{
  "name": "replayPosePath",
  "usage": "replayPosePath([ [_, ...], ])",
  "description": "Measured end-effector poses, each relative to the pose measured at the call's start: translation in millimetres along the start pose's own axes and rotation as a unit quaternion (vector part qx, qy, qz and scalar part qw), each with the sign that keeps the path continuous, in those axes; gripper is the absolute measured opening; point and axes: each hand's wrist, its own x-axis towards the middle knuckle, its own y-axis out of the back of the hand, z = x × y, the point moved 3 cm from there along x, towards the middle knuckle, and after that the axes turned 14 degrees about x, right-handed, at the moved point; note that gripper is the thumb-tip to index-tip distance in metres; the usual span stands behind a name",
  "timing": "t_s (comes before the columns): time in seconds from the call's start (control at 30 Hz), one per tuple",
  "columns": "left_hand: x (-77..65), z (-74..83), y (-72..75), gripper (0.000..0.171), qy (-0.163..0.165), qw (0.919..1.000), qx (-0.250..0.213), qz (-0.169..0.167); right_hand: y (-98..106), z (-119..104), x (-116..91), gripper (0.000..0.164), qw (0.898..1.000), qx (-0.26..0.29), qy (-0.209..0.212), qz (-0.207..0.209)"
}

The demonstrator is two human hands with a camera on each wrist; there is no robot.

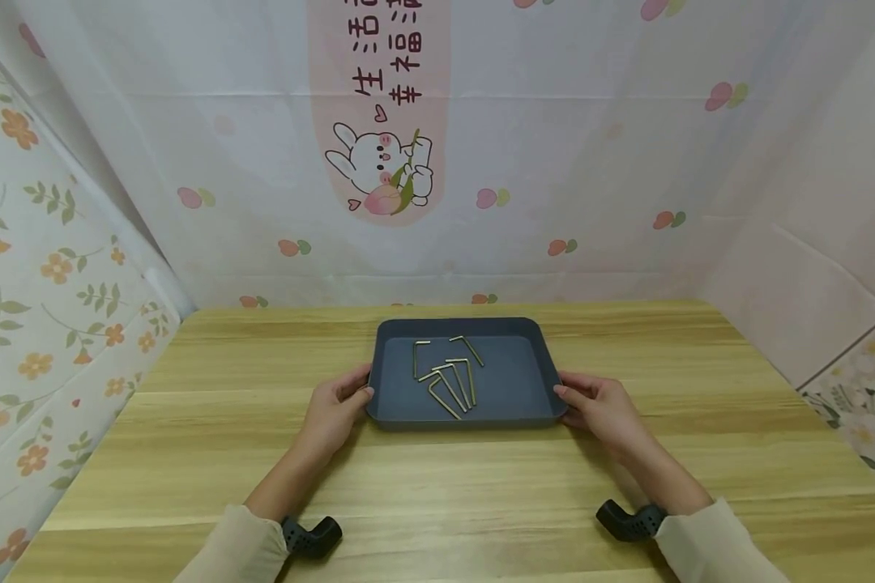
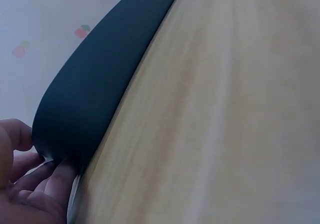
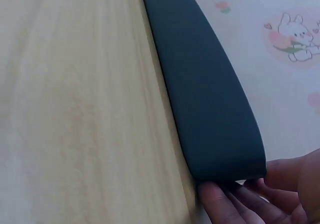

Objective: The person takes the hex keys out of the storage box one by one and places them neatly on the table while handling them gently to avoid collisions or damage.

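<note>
We see a dark blue-grey, shallow rectangular tray with rounded corners over the far part of the table, its long side running left to right. In it we count six thin, brass-coloured, L-shaped metal rods. Four of them lie bunched near the middle, some touching or crossing; one lies apart toward the back left, and another lies behind the bunch, toward the back edge.

We see the person's left hand gripping the tray's left end near its front corner, thumb at the rim and other fingers bent against the outside and underneath. The right hand grips the right end in the same manner. Both wrist views show the tray's lower edge close to the wood; we cannot tell whether its whole base touches.

Below it spreads a light yellow-brown wood-grain table. Nearer us come two cream fabric sleeves and, at the wrists, two black angular devices. Behind, we see a pale hanging cloth with small fruit prints and a pink panel with a white cartoon rabbit. On our left hangs a white cloth with orange flowers.
</note>
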Motion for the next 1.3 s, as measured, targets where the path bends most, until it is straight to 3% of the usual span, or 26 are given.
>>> replayPosePath([
  [0.3, -16.7, -2.7, 4.0, 0.046, 0.006, 1.0000, 0.001, -0.007, -5, 2, -13, 0.051, 1.000, -0.011, 0.017, -0.016],
  [0.6, -24.2, -2.0, 1.8, 0.046, 0.003, 1.0000, -0.001, -0.007, -7, 4, -27, 0.047, 0.997, -0.058, 0.045, 0.014],
  [1.07, -22.5, -8.7, 3.4, 0.045, -0.003, 1.0000, 0.009, 0.003, -12, -4, -17, 0.057, 1.000, -0.025, -0.006, 0.011],
  [1.3, -23.2, -8.4, 4.6, 0.045, 0.001, 0.9999, 0.014, 0.009, -13, -9, -2, 0.055, 1.000, 0.022, -0.009, 0.009],
])
